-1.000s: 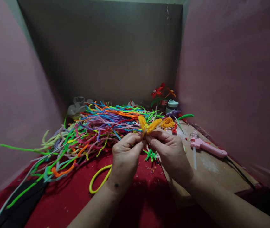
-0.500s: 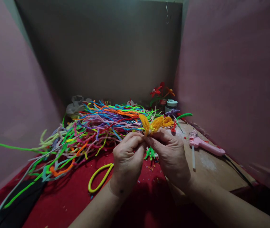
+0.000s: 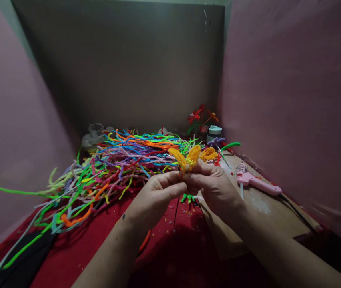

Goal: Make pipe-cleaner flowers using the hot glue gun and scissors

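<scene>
Between my two hands is a yellow-orange pipe-cleaner flower (image 3: 192, 157), its petals pointing up and a bright yellow centre among them. My left hand (image 3: 161, 194) pinches the flower's base from the left. From the right, my right hand (image 3: 214, 182) closes its fingers on the same base. A thin dark stem (image 3: 175, 212) hangs down below the fingers. Just behind my right hand lie more orange pipe-cleaner loops (image 3: 209, 154). Green pipe-cleaner pieces (image 3: 187, 197) show on the cloth beneath my hands.
A big heap of coloured pipe cleaners (image 3: 134, 152) spreads behind and left. On the right, a pink glue gun (image 3: 257, 182) rests on a brown board (image 3: 266, 216). Red flowers (image 3: 195, 116) and a lidded bottle (image 3: 214, 133) stand at the back. Red cloth (image 3: 98, 252) covers the table.
My left hand has turned and its fingers have straightened somewhat along the base. The flower has rotated, and its dark stem now shows. The view has shifted slightly.
</scene>
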`<state>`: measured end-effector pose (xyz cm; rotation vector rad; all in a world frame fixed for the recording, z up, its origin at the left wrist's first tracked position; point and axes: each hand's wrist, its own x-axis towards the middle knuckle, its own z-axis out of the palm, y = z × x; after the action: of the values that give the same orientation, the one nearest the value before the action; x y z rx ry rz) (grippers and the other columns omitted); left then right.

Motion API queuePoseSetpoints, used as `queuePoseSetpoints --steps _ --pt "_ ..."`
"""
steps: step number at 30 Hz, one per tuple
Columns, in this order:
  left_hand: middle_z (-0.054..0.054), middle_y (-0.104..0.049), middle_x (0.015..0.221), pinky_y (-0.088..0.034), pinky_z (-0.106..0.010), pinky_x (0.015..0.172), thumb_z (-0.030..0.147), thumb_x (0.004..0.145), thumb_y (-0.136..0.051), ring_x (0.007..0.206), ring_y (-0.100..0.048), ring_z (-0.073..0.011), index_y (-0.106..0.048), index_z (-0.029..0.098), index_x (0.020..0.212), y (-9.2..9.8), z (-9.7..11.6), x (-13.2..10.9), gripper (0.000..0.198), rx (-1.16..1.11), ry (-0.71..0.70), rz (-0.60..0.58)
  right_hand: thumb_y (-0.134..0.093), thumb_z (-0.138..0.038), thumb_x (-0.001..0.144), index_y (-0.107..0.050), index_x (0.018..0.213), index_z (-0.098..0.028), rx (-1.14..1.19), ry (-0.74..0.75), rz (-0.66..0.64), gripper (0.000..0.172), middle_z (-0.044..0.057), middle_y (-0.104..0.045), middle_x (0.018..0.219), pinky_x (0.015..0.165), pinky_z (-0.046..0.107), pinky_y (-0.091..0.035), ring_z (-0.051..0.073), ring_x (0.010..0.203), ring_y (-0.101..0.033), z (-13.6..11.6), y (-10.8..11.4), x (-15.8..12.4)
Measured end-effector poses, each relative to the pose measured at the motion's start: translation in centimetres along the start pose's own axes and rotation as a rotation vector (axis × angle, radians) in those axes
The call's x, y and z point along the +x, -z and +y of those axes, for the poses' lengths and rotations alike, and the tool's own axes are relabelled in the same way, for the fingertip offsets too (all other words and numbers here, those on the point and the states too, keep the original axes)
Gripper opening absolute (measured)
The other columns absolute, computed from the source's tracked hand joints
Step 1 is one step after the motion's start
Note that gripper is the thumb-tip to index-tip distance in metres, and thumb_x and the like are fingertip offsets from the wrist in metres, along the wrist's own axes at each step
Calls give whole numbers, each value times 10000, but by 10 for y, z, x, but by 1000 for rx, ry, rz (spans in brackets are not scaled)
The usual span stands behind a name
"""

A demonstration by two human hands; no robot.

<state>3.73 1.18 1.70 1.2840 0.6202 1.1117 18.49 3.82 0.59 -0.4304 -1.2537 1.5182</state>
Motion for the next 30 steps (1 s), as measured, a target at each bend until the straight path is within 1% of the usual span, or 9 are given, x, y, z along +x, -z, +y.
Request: queuePoseSetpoints --steps 5,10,13,15,18,20,22,27,30 --pt "-40 -646 623 -443 -255 680 238 802 -615 624 -575 -129 -716 117 693 -2 -4 0 190 70 21 51 -681 -226 730 -699 727 -166 151 -118 -171 62 -38 -538 547 408 233 -371 87 408 -497 1 4 2" --pt "-28 -608 555 -425 -240 640 284 797 -626 585 -547 -115 -679 116 594 -2 -5 0 269 118 6 110 -647 -238 764 -686 694 -153 131 -90 -190 117 -27 -541 516 455 241 -380 92 434 -498 5 -1 3" --pt "-25 -608 568 -433 -226 636 274 779 -644 596 -552 -109 -687 115 608 -2 -2 0 238 98 -26 157 -644 -257 771 -715 813 -172 138 -91 -168 119 -16 -578 583 534 251 -405 98 527 -521 4 -2 -2" --pt "-23 -619 580 -443 -218 609 253 751 -671 581 -562 -104 -703 117 645 -2 2 0 176 29 -60 202 -681 -251 731 -715 938 -198 76 -126 -84 216 1 -631 691 604 268 -431 116 628 -559 -1 5 -4" --pt "-15 -624 576 -445 -207 542 225 710 -706 525 -564 -95 -716 123 703 -4 5 1 102 -77 -104 275 -708 -233 676 -710 983 -206 -320 -59 104 308 28 -672 846 647 279 -448 133 705 -575 -19 32 9" --pt "-15 -623 574 -439 -200 505 216 697 -717 501 -559 -89 -715 121 707 -4 6 3 96 -121 -120 310 -649 -224 724 -721 956 -187 -809 49 216 246 53 -678 912 659 280 -454 146 730 -588 -34 58 31" --pt "-18 -624 568 -438 -200 484 211 685 -725 485 -556 -89 -713 114 700 -5 5 3 99 -139 -120 331 -578 -156 760 -742 901 -194 -1362 -15 211 220 59 -692 939 687 264 -452 155 766 -611 -44 83 57" --pt "-20 -617 548 -437 -201 473 210 685 -724 474 -554 -89 -704 98 698 -5 5 4 115 -117 -102 369 -663 -66 676 -750 715 -143 -1569 -214 158 123 76 -712 723 672 264 -443 219 766 -645 -37 121 106" --pt "-21 -617 555 -440 -204 476 210 690 -718 476 -552 -87 -699 94 704 -4 4 4 118 -107 -88 392 -669 -183 765 -714 836 -148 -1617 -313 123 91 63 -697 884 737 283 -475 224 860 -638 -23 131 120"
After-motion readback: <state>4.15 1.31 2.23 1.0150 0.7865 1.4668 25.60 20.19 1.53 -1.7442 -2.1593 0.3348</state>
